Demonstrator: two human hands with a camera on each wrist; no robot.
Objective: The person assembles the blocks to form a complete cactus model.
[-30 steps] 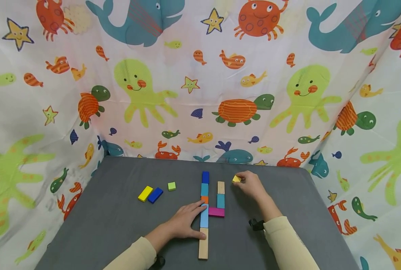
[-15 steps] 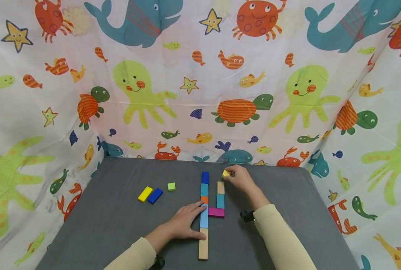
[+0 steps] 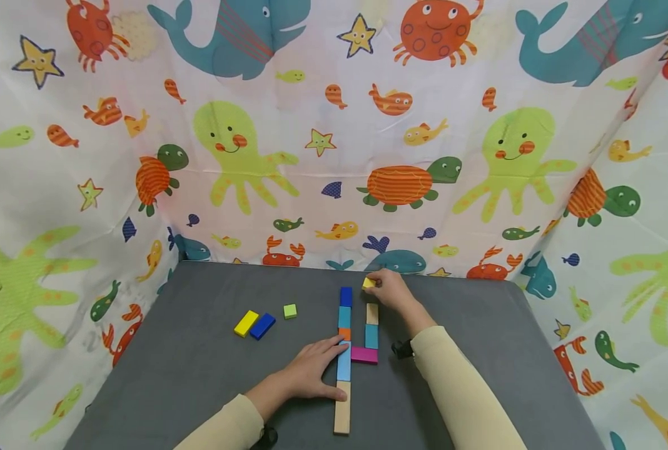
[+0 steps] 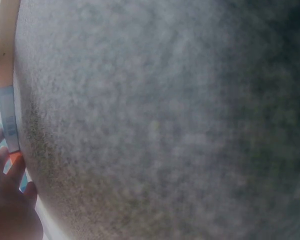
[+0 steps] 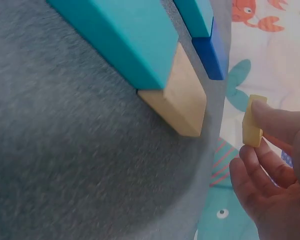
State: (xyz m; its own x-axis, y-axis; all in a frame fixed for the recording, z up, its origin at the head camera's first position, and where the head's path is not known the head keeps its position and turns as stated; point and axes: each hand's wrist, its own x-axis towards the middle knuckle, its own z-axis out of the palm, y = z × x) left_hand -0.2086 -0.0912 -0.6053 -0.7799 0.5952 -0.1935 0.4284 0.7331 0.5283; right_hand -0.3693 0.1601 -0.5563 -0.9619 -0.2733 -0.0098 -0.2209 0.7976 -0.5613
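Note:
My right hand (image 3: 394, 292) pinches a small yellow block (image 3: 369, 284) between thumb and fingers, beyond the short column's far end. In the right wrist view that block (image 5: 252, 125) appears raised, apart from the natural wood block (image 5: 185, 97). My left hand (image 3: 311, 370) rests along a long row of blocks, fingers spread. Its thumb touches the long natural wood block (image 3: 342, 415); its fingertips lie near the light blue block (image 3: 343, 367) and the orange block (image 3: 344, 334). Farther up come a teal block (image 3: 345, 315) and a dark blue block (image 3: 346, 296).
A magenta block (image 3: 364, 355) joins the row to a short column with another teal block (image 3: 371, 336). Left on the grey table (image 3: 199, 375) lie a yellow block (image 3: 246, 323), a blue block (image 3: 263, 326) and a green cube (image 3: 290, 311). A printed curtain (image 3: 311, 81) stands behind.
My right hand has carried the small yellow block left and farther away, from right of the short column to beyond its far end. The left hand has stayed in place.

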